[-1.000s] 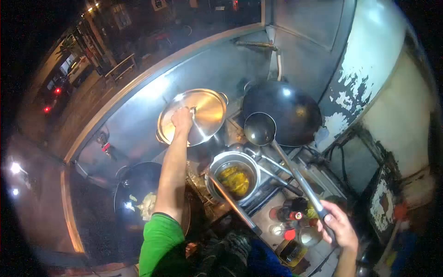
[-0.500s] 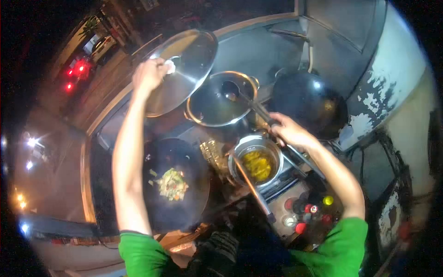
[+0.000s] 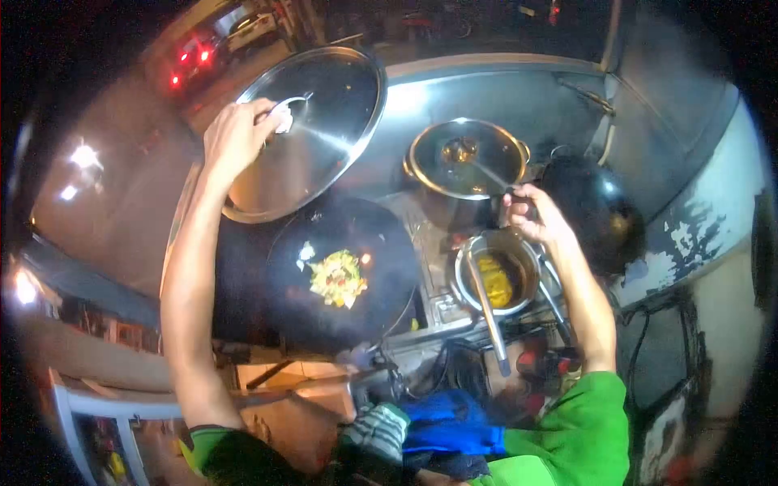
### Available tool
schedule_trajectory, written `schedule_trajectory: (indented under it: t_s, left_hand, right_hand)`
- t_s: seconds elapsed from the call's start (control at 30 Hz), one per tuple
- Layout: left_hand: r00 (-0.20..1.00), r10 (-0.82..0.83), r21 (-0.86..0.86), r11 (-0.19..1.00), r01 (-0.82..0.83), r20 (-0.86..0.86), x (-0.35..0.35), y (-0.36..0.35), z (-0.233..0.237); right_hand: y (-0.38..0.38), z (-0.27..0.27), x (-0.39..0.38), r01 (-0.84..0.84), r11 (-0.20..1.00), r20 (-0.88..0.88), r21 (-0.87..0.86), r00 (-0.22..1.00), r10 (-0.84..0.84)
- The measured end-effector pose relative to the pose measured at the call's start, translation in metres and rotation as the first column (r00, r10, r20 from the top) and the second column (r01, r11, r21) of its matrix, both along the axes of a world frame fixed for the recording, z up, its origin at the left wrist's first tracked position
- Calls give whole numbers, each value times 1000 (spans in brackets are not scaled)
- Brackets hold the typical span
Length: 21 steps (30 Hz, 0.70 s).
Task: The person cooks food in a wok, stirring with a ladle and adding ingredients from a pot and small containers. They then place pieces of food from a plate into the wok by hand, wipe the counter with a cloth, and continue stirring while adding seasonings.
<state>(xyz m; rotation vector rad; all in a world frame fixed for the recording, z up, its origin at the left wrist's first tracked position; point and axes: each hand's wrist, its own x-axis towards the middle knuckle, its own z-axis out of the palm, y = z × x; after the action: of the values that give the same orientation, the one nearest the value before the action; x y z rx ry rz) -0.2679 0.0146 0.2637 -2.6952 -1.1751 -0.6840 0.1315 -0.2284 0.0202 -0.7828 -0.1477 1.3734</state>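
Observation:
By its handle, my left hand [image 3: 239,138] grips a large round metal lid [image 3: 324,121], tilted up at the upper left. My right hand [image 3: 533,212] is closed on the dark handle of a ladle [image 3: 493,175], whose bowl is in the tall pot [image 3: 413,166] of liquid. Below that hand, a smaller metal pot [image 3: 531,279] holds yellow-brown food [image 3: 493,281] in liquid, with a long-handled utensil [image 3: 486,312] across its rim. Chopped vegetables [image 3: 337,279] lie in a dark wok [image 3: 381,243] under the lid.
Another dark wok [image 3: 596,206] stands at the right against the metal splash wall [image 3: 502,93]. Bottles with red caps [image 3: 531,363] are below the smaller pot. A grey frame [image 3: 89,401] is at the lower left.
The view has shifted, so the pots and woks appear in other places. The ladle's bowl now shows nearer the middle of the tall pot. Both hands keep their holds.

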Motion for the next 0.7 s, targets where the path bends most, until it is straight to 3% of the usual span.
schedule_trajectory:
  t_s: [0.03,0.17,0.27,0.33,0.37,0.43,0.47,0.53,0.6,0.63,0.7]
  left_hand:
    - [1000,-10,44,999,10,-5,-11,0,-3]
    - [999,46,-36,998,-46,-4,-47,-3,-6]
    - [997,76,-4,997,-76,3,-76,-6,-14]
    - [997,77,111,991,-78,9,-94,-10,-21]
    - [995,96,96,991,-98,27,-100,-12,-24]
    - [991,122,84,989,-125,47,-112,-18,-27]
    - [990,128,76,988,-131,53,-117,-21,-28]
    - [990,132,62,989,-135,46,-126,-27,-30]
    - [993,115,107,987,-119,40,-132,-35,-34]
    - [992,114,57,991,-117,51,-134,-38,-35]
    - [993,116,91,989,-118,29,-139,-42,-36]
  right_hand:
    - [-6,12,-9,-53,996,-39,66,998,56]
    - [-29,66,-60,-92,992,91,82,992,84]
    - [-23,77,-97,-201,975,-1,90,979,202]
    - [-15,71,-131,-221,965,-22,140,974,226]
    - [-12,70,-156,-126,989,34,73,992,124]
    - [9,41,-172,-413,901,-36,131,906,421]
    - [31,28,-190,-271,963,-41,-17,962,270]
    - [46,14,-220,-309,947,148,-87,936,319]
    - [59,-4,-229,-441,891,365,-110,816,449]
    - [58,-6,-228,-437,892,363,-113,818,447]
    - [55,-7,-226,-314,924,668,-219,642,377]
